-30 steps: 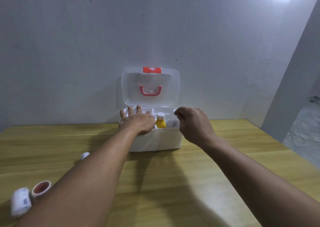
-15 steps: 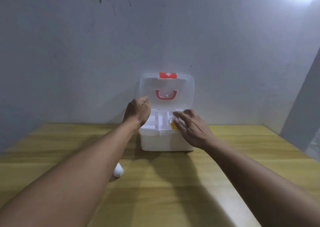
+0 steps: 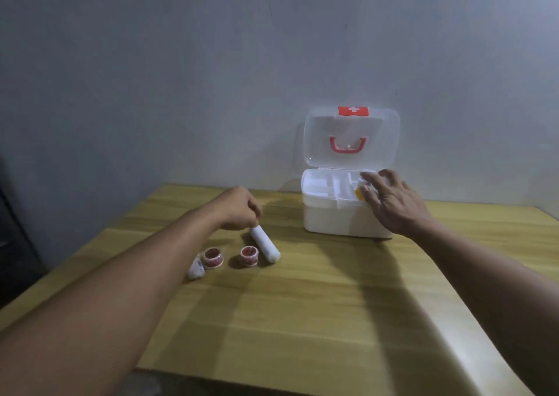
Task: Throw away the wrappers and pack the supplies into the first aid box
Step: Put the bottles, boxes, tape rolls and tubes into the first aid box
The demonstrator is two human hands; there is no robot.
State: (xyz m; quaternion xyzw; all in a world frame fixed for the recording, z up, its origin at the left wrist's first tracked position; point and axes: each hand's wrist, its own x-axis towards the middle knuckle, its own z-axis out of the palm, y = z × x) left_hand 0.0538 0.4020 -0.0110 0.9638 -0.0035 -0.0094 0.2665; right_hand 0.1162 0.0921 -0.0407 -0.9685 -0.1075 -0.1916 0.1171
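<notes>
The white first aid box [image 3: 338, 220] stands open on the wooden table [image 3: 302, 320], its clear lid [image 3: 351, 137] upright against the wall. My right hand [image 3: 390, 205] rests with spread fingers on the box's right front rim, next to a yellow bottle [image 3: 359, 193] inside the tray. My left hand [image 3: 239, 209] has come down on the far end of a white bandage roll [image 3: 264, 244] lying on the table, fingertips pinching it. Two red-cored tape rolls [image 3: 213, 257] [image 3: 249, 256] and a small white roll [image 3: 196, 268] lie close by.
The table stands against a grey wall [image 3: 181, 93]. Its left edge [image 3: 75, 244] drops to a dark area, and its near edge [image 3: 272, 383] runs below my arms.
My left hand has left the box and dropped to the bandage roll on the table. The view has swung left, bringing the tape rolls into sight. My right hand stays at the box.
</notes>
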